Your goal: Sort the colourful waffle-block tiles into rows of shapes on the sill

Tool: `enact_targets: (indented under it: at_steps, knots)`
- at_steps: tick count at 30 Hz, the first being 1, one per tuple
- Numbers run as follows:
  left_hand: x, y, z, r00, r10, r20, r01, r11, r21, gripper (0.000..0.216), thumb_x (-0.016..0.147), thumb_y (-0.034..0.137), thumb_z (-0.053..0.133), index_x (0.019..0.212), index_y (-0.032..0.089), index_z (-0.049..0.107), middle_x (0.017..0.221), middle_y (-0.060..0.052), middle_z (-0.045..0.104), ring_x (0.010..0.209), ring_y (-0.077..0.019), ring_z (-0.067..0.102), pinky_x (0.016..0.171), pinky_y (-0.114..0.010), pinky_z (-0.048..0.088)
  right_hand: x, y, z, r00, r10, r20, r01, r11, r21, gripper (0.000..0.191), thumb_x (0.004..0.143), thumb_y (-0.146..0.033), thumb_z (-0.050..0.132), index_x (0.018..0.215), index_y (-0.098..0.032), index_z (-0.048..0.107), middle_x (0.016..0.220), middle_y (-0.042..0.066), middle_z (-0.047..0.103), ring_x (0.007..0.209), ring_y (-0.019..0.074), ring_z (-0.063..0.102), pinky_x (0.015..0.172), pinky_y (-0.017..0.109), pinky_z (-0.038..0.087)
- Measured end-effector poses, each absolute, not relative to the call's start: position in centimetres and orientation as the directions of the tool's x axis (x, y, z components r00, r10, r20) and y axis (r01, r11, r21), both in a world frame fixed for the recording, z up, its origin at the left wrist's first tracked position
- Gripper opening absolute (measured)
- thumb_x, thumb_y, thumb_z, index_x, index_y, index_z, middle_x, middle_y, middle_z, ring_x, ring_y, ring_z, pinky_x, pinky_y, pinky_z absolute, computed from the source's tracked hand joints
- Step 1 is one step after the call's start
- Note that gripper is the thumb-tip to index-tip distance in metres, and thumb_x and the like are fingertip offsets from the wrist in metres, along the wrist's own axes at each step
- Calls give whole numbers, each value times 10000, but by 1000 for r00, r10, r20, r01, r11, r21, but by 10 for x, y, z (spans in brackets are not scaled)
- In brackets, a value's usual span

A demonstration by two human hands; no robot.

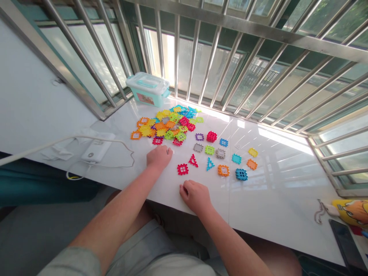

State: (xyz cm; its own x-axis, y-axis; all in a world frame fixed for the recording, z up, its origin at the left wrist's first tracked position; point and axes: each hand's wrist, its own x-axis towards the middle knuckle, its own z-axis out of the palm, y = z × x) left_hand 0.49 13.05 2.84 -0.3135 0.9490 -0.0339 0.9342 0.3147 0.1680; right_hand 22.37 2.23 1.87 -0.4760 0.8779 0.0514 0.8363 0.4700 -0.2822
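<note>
My left hand (pixel 159 157) rests on the white sill with fingers curled, just below a heap of coloured interlocking plastic tiles (pixel 166 124). My right hand (pixel 195 196) lies near the front edge, fingers curled under; I see nothing in either hand. Between them sits a red square tile (pixel 183 169). A red triangle (pixel 193 161) and a blue triangle (pixel 210 164) lie beside it. Loose tiles are spread to the right, among them an orange one (pixel 223 170) and a thick blue one (pixel 241 174).
A teal lidded storage box (pixel 148 89) stands at the back by the window bars (pixel 201 57). A white power bank with cable (pixel 96 149) lies at left. A yellow pouch (pixel 352 211) and a dark phone (pixel 346 241) sit at the right edge.
</note>
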Motion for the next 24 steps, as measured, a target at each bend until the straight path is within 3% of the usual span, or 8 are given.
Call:
enact_targets:
  at_steps: [24]
  knots:
    - [5,131,24,-306,952,-1,941,302,151,465,1009,450,330,1023,225,737,1053,-134,733,914,-295,692,741,-358,463,225,22,17,-466,882,61,830,461,-314,317,1047,-379,478,784,-219,557,767,-20,639,653,110,518,601,325,169]
